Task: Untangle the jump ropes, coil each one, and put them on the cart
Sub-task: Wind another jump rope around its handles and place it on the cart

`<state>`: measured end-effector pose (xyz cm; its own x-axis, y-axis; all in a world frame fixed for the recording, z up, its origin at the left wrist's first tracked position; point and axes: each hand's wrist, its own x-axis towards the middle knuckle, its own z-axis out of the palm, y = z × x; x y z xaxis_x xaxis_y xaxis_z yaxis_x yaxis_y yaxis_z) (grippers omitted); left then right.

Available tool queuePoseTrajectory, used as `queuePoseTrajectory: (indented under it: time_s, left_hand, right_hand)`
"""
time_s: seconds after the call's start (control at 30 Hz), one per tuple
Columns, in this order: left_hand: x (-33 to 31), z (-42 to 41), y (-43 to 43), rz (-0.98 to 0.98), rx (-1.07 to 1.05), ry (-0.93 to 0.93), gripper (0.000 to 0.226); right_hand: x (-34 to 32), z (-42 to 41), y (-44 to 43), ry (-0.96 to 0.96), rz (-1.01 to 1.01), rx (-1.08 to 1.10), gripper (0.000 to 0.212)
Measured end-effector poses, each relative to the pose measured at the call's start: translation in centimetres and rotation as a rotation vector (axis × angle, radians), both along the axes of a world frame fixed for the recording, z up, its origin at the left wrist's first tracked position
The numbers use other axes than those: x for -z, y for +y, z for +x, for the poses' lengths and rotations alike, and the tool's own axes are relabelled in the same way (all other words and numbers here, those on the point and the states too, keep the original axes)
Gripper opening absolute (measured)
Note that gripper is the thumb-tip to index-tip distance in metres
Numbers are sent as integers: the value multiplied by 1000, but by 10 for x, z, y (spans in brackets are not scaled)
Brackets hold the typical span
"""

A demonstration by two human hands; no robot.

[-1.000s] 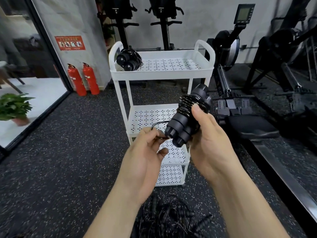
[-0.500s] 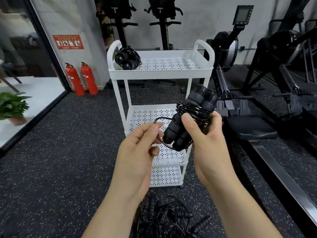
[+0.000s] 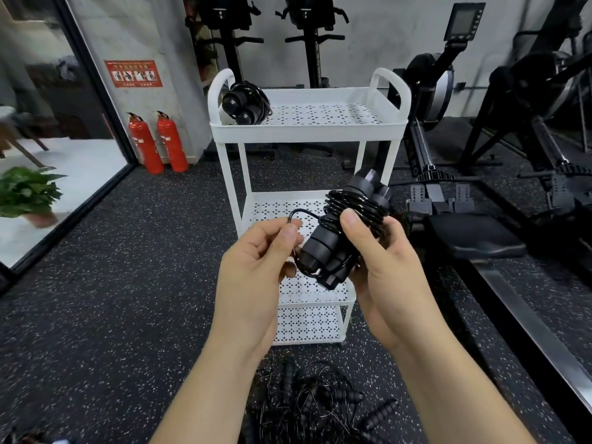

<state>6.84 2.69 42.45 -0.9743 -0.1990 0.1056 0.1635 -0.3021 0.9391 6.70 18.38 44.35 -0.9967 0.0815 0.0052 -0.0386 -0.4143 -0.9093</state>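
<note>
The right hand (image 3: 387, 264) grips the coiled jump rope (image 3: 336, 238) around its 2 paired matte handles, thumb on the glossy black cord wraps. The bundle's long axis tilts up and rightward, its lower ends toward the left hand (image 3: 256, 261), which pinches the thin free cord loop (image 3: 299, 213) just beside them. The white perforated cart (image 3: 307, 131) stands directly ahead beyond the bundle, 1 stowed rope (image 3: 245, 104) at the left of its top shelf, so the placing reach is judged forward and up; a tangled pile (image 3: 317, 398) of ribbed handles lies on the floor below.
</note>
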Motion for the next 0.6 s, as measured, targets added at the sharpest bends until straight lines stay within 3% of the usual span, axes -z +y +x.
queuePoseTrajectory:
  time_s: [0.23, 0.47, 0.6]
  left_hand:
    - [-8, -9, -12, 186, 95, -101, 27]
    - [-5, -9, -17, 72, 100, -130, 19]
    - [-5, -12, -22, -97, 152, -117, 21]
  right_hand:
    - [3, 3, -6, 9, -78, -199, 49]
    - [12, 5, -15, 67, 210, -216, 47]
    - [9, 5, -13, 114, 350, -126, 44]
